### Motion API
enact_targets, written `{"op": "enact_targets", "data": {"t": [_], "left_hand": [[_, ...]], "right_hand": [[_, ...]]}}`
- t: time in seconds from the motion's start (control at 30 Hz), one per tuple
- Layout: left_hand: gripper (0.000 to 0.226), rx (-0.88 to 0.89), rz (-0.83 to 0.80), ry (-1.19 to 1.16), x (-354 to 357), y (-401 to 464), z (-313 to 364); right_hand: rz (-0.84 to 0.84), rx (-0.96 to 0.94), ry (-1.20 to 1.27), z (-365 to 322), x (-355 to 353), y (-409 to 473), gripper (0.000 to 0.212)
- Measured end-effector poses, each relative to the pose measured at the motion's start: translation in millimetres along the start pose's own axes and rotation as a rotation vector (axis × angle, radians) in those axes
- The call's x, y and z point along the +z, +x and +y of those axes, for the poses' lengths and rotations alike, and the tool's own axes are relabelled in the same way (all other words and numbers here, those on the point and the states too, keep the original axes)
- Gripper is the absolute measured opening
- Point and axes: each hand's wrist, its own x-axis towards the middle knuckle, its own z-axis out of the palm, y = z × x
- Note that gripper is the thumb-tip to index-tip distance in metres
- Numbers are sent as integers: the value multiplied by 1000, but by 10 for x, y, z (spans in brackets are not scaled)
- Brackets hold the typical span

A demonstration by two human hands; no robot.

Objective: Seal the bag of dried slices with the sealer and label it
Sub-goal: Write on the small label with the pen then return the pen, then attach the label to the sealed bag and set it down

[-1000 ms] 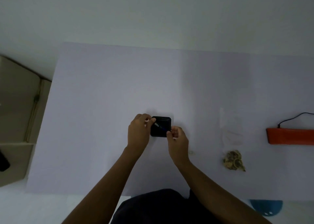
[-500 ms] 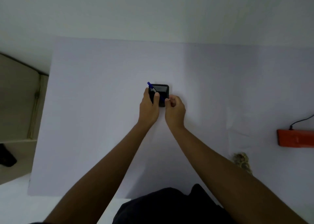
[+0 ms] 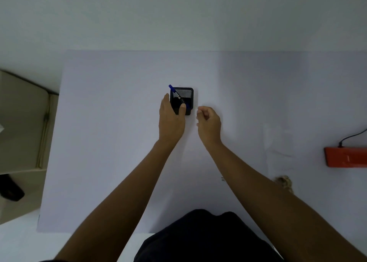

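A black mesh pen holder [image 3: 183, 97] stands upright near the middle of the pale table [image 3: 111, 142], with a blue pen [image 3: 173, 90] leaning in it. My left hand [image 3: 171, 122] grips the holder from its left and near side, thumb on the front wall. Just right of the holder and apart from it, my right hand [image 3: 209, 123] has its fingers loosely curled with nothing visible in them. The clear bag [image 3: 277, 142] lies flat far to the right, and its dried slices [image 3: 285, 182] are partly hidden by my right forearm. The orange sealer [image 3: 346, 159] lies at the right edge.
A black cord [image 3: 352, 137] runs from the sealer off the right edge. A beige shelf unit [image 3: 21, 126] stands left of the table with a dark object [image 3: 11, 191] on it. A pale wall rises behind the table's far edge.
The pen went from my right hand into the holder. Both hands pushed the holder away from me across the table. My right hand has come off it; the left still holds it.
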Motion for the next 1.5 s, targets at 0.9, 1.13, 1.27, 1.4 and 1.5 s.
{"op": "enact_targets", "data": {"t": [0.9,1.13,1.27,1.4,1.5], "left_hand": [[23,253,-473,495,1385,-1931,-705],[20,216,-414,549,1483,-1962,-629],[13,222,-413,551,1490,-1950,-633],[12,244,-413,558,1479,-1946,-626],[13,260,-420,569,1468,-1946,-624]], "right_hand": [[161,198,-49,1566,-1717,-1481,23],[137,193,-56,1652,-1755,-1559,24],[128,194,-54,1674,-1762,-1576,25],[120,185,-53,1688,-1738,-1564,24],[105,173,-43,1704,-1704,-1566,24]]}}
